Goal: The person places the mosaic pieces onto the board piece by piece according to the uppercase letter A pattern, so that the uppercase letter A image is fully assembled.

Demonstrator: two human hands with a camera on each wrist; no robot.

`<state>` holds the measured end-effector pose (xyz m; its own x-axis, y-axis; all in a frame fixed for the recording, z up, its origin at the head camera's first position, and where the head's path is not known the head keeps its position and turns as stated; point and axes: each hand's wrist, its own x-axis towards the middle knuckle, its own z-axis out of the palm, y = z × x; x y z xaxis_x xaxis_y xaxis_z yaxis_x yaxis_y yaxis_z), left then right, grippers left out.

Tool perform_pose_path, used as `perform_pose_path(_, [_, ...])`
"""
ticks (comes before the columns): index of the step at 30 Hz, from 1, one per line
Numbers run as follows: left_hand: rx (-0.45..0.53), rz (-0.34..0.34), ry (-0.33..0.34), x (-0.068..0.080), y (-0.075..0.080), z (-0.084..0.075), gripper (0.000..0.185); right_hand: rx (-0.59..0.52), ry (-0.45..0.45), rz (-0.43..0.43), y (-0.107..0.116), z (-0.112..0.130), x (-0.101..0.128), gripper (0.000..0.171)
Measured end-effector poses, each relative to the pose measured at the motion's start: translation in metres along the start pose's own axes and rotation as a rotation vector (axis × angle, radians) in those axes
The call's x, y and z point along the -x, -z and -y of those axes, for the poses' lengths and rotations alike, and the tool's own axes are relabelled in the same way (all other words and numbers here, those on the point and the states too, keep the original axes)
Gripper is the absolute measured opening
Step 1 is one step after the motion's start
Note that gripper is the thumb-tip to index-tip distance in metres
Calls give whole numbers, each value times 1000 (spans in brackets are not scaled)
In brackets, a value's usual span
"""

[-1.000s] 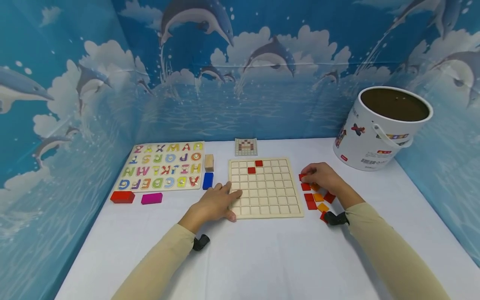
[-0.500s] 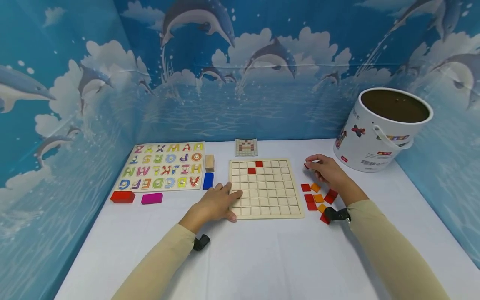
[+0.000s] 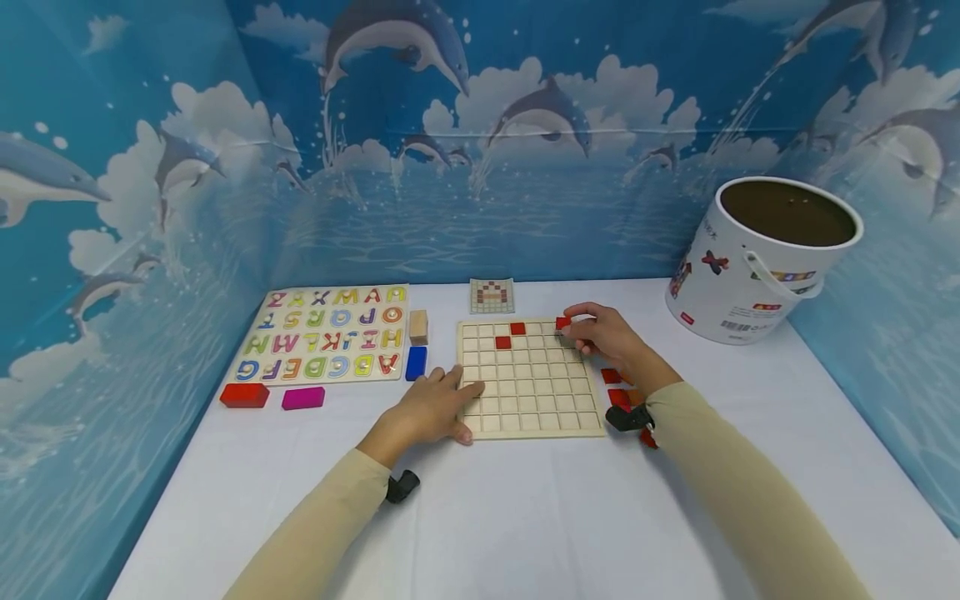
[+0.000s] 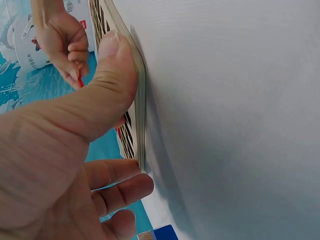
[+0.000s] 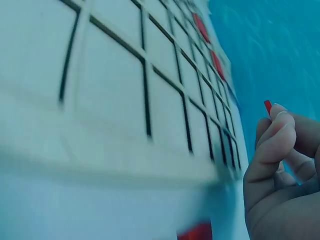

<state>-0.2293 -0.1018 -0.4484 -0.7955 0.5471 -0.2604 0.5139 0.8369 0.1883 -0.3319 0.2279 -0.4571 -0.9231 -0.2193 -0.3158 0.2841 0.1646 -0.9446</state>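
Step in hand: the right hand (image 3: 609, 340) carried a red tile (image 3: 562, 322), pinched in its fingers, over the grid board's (image 3: 530, 377) far right corner.
Left hand (image 3: 430, 410): lay flat, fingers relaxed, steadying the board's near left edge on the bench (image 3: 525, 517).
Next move: probably needed the tile squared over one cell.
Hard to make out: the target cell; loose tiles (image 3: 617, 390) partly hidden behind the right wrist.

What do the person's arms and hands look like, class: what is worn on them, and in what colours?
Both arms wear long, close-fitting beige sleeves that end at the wrists: the left sleeve and the right sleeve. A small black device sits at each wrist, the left wrist device and the right wrist device. The left hand and right hand are bare: no gloves, and no rings visible.
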Motion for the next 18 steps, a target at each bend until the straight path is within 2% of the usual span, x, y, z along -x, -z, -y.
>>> perform_pose_path(3, [0,-1,2,0,0,-1,87,89,19,42,-14,1,-8,50])
perform_pose_path(9, [11,-4,4,0,-2,0,87,338,29,61,-32,1,-15,38])
perform_pose_path(18, [-9,-3,-4,0,-2,3,87,535,74,21,-43,3,-18,33])
